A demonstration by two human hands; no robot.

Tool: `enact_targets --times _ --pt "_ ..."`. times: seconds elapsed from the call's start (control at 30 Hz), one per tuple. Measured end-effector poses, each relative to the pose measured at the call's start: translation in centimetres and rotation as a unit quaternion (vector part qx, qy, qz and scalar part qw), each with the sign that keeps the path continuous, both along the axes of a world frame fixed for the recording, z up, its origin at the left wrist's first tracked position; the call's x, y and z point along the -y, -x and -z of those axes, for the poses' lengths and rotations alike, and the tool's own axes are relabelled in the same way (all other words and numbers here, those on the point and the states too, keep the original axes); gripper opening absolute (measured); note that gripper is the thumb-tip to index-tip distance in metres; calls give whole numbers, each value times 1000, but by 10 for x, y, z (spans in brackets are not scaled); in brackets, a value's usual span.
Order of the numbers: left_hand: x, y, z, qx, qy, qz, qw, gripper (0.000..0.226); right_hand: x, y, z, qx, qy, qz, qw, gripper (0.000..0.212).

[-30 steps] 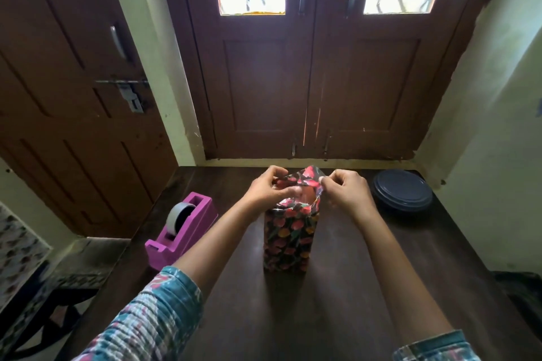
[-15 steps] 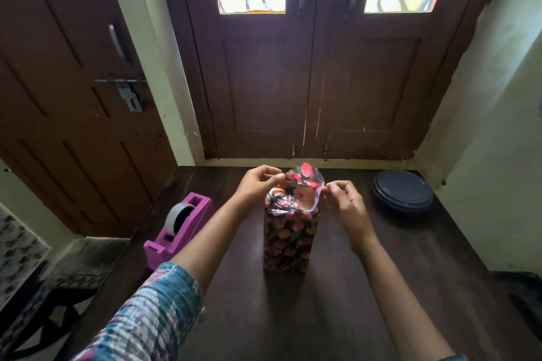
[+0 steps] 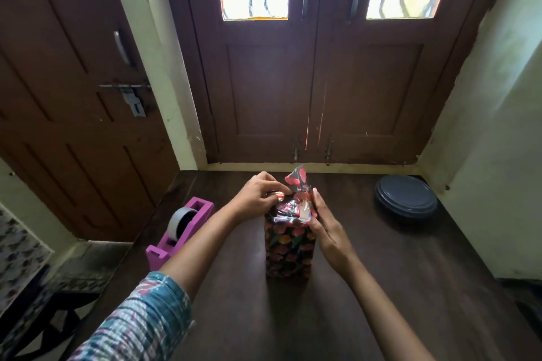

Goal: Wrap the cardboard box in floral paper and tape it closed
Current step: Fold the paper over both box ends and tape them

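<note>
The box (image 3: 289,246) stands upright mid-table, covered in dark floral paper with red and orange flowers. Its top end is still loose: a pointed paper flap (image 3: 296,179) sticks up at the far side. My left hand (image 3: 258,195) has its fingers curled over the left top edge, pinching the folded paper there. My right hand (image 3: 325,228) lies flat with straight fingers against the box's right side, pressing the paper near the top corner. A pink tape dispenser (image 3: 180,233) with a grey roll sits left of the box.
A dark round lidded container (image 3: 406,199) rests at the table's far right corner. The dark wooden table (image 3: 381,287) ends against closed brown doors; a wall rises on the right. A patterned chair is at the lower left.
My left hand folded the left paper down onto the box top. My right hand let go of the paper's edge and dropped flat against the box's right side. The far flap now stands up.
</note>
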State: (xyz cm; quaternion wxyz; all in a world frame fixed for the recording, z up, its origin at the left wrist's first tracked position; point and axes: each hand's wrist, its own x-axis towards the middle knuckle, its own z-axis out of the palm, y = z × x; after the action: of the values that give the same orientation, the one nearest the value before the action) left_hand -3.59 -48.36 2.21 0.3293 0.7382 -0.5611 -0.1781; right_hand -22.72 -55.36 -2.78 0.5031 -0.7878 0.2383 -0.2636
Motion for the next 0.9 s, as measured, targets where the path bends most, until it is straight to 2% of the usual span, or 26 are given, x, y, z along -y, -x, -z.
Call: enact_targets --times 0.1,0.17,0.3,0.4,0.47,0.53,0.6,0.67,0.73,0.83,0.9 --pt "5 1 1 24 -33 5 999 29 -3 0 2 9 -4 -4 1000 69" --pt "6 2 3 37 -37 3 999 31 -5 1 2 1 16 -11 1000 71" --pt "6 3 4 33 -52 10 998 31 -1 5 3 -44 161 -24 986 90" --pt "3 1 -2 -24 40 -17 999 28 2 5 3 -49 217 -37 974 96" --pt "3 -2 -12 -28 108 -41 993 34 2 4 3 -44 236 -36 970 99" --pt "7 -5 -21 14 95 -14 995 50 -1 1 7 -29 291 -16 956 94" --pt "15 -7 -28 90 61 53 993 55 -1 -3 12 -7 330 11 944 78" --pt "24 -6 -33 147 65 107 981 37 -1 -5 16 1 341 22 940 68" --pt "29 -5 -45 186 52 113 975 19 0 -4 17 -9 340 17 940 64" --pt "32 -7 -61 320 42 114 940 15 2 -2 17 -20 351 20 936 62" --pt "32 -5 -63 367 64 139 917 14 2 -3 16 -24 355 23 934 62"
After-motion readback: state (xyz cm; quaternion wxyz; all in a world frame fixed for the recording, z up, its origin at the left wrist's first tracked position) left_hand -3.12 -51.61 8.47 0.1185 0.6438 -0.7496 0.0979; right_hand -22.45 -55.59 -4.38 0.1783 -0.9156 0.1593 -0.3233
